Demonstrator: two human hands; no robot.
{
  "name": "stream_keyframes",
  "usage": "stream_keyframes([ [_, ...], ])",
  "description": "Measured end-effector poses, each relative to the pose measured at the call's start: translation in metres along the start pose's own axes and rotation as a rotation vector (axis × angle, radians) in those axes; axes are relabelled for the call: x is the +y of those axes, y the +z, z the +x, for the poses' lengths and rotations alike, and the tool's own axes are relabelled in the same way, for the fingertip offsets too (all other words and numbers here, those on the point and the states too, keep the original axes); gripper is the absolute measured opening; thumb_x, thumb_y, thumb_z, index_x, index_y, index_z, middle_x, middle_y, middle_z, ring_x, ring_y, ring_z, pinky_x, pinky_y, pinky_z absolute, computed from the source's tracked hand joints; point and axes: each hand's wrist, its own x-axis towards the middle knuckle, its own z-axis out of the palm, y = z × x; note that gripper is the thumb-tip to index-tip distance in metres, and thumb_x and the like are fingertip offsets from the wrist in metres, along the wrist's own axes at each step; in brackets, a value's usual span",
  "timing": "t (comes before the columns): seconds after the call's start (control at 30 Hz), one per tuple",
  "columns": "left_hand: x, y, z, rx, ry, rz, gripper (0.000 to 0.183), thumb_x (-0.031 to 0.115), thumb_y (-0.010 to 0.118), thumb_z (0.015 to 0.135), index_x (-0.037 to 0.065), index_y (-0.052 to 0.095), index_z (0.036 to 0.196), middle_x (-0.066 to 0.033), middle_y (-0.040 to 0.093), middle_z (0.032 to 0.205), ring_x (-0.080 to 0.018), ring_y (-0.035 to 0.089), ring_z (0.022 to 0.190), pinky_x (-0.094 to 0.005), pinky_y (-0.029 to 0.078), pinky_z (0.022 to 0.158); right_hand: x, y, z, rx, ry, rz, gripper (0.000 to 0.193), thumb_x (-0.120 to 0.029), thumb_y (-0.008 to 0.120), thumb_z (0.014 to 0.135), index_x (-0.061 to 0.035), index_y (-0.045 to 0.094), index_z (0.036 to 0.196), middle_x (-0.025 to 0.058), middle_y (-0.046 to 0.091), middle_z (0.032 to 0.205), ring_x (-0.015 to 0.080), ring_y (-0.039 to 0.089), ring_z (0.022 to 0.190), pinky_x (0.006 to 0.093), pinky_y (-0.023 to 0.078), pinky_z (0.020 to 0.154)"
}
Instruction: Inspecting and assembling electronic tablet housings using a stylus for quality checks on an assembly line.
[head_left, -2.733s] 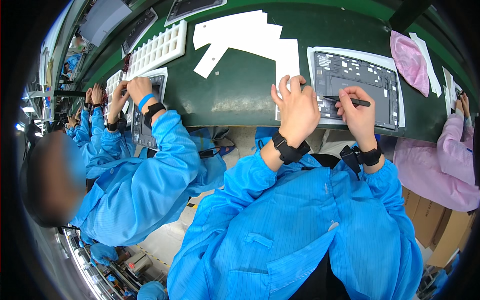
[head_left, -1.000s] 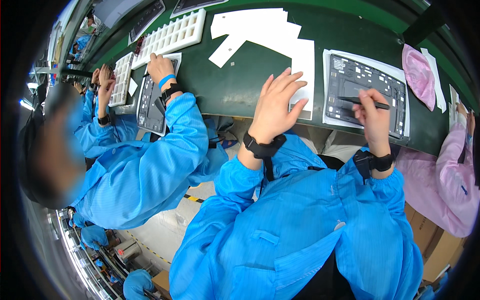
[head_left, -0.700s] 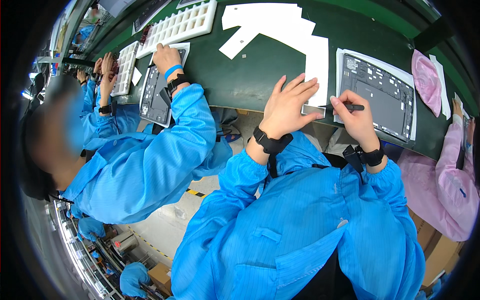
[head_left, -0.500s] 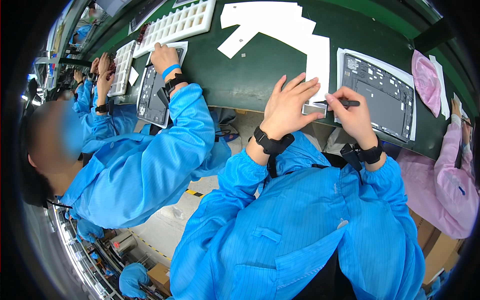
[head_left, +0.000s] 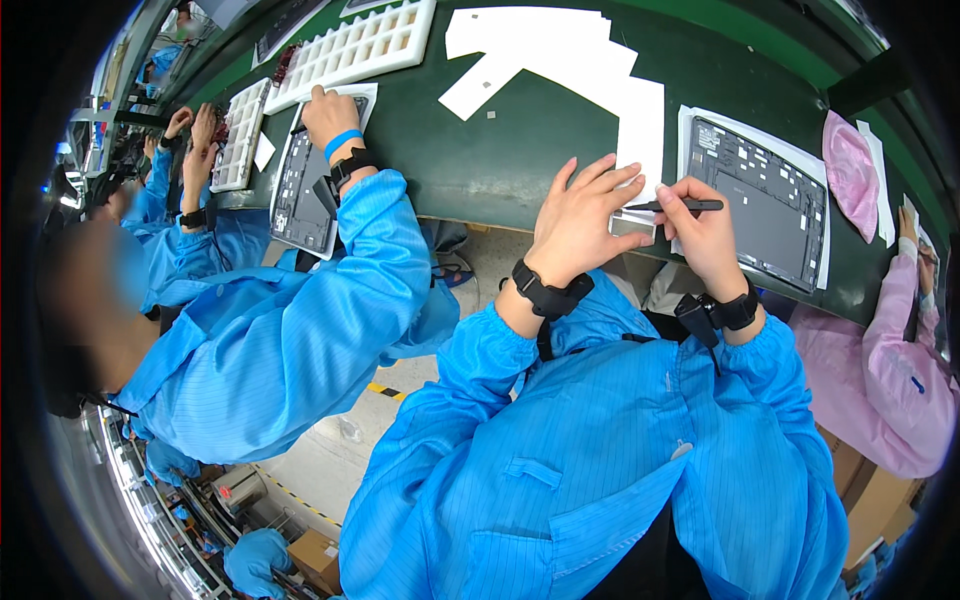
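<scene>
My left hand (head_left: 588,222) lies with fingers spread on the long white paper strip (head_left: 641,125), near the table's front edge. Its thumb rests by the strip's near end, where a small greyish piece (head_left: 638,226) shows. Between thumb and fingers, my right hand (head_left: 703,225) pinches a slim black tweezers-like tool (head_left: 705,205), held almost level. The tool points left over the strip's near end, close to my left thumb and fingers. Whether its tip grips anything is too small to tell. Right of my hands lies a dark tablet-like housing (head_left: 758,205) on a white sheet.
More white paper sheets (head_left: 540,35) overlap farther back, with a small grey square (head_left: 491,115) beside them. White compartment trays (head_left: 365,45) stand back left. A co-worker's hand (head_left: 331,118) is over another dark housing (head_left: 300,195). At right lies a pink cloth (head_left: 850,175), near a pink-sleeved person.
My right hand has shifted slightly, and more of the black tool now shows to the left of its fingers. My left hand stays spread on the paper strip.
</scene>
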Motion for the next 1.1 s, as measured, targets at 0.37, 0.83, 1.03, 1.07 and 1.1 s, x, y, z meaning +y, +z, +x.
stream_keyframes([
  [0.37, -0.001, 0.003, 0.004, -0.002, -0.014, 0.011, 0.065, 0.043, 0.077, 0.069, 0.016, 0.062, 0.126, 0.0015, 0.052, 0.139, -0.0203, 0.039, 0.135, -0.0498, 0.023, 0.114, -0.003, 0.008, 0.004, 0.021, -0.059, 0.045, 0.016, -0.013, 0.063, 0.092, 0.0016, 0.064, 0.097, 0.0035, 0.063, 0.068, 0.006, 0.055, 0.056, 0.0196, 0.042, 0.051],
  [0.83, 0.019, -0.016, 0.021, -0.09, -0.045, 0.049, 0.039, 0.021, 0.062, 0.089, 0.007, 0.059, 0.125, -0.0103, 0.046, 0.144, -0.034, 0.037, 0.136, -0.0513, 0.027, 0.11, 0.033, -0.257, -0.047, 0.537, -0.013, 0.194, 0.017, -0.019, 0.063, 0.092, -0.0033, 0.065, 0.099, 0.0007, 0.062, 0.064, 0.0005, 0.047, 0.047, 0.0141, 0.027, 0.04],
  [1.03, 0.129, 0.019, 0.076, 0.019, 0.156, -0.039, 0.025, 0.015, 0.059, 0.089, 0.002, 0.063, 0.11, -0.0165, 0.057, 0.129, -0.0376, 0.052, 0.119, -0.0429, 0.041, 0.1, 0.039, -0.303, -0.039, 0.513, 0.014, 0.202, 0.017, -0.016, 0.062, 0.093, -0.0028, 0.065, 0.104, 0.0011, 0.062, 0.067, 0.0015, 0.047, 0.048, 0.0135, 0.03, 0.042],
  [1.07, 0.146, 0.03, 0.086, 0.002, 0.197, -0.033, 0.025, 0.016, 0.059, 0.089, 0.002, 0.063, 0.109, -0.018, 0.058, 0.125, -0.0376, 0.053, 0.117, -0.0439, 0.041, 0.101, 0.043, -0.307, -0.035, 0.453, 0.019, 0.197, 0.018, -0.016, 0.062, 0.092, -0.0027, 0.065, 0.104, 0.0022, 0.063, 0.068, 0.0022, 0.049, 0.049, 0.0132, 0.031, 0.043],
  [1.1, 0.15, 0.031, 0.089, -0.001, 0.201, -0.024, 0.025, 0.016, 0.059, 0.089, 0.002, 0.063, 0.109, -0.018, 0.058, 0.125, -0.0376, 0.053, 0.117, -0.0439, 0.041, 0.101, 0.045, -0.311, -0.028, 0.387, 0.023, 0.194, 0.019, -0.016, 0.063, 0.092, -0.0027, 0.065, 0.105, 0.0033, 0.063, 0.069, 0.0028, 0.05, 0.05, 0.0128, 0.032, 0.043],
])
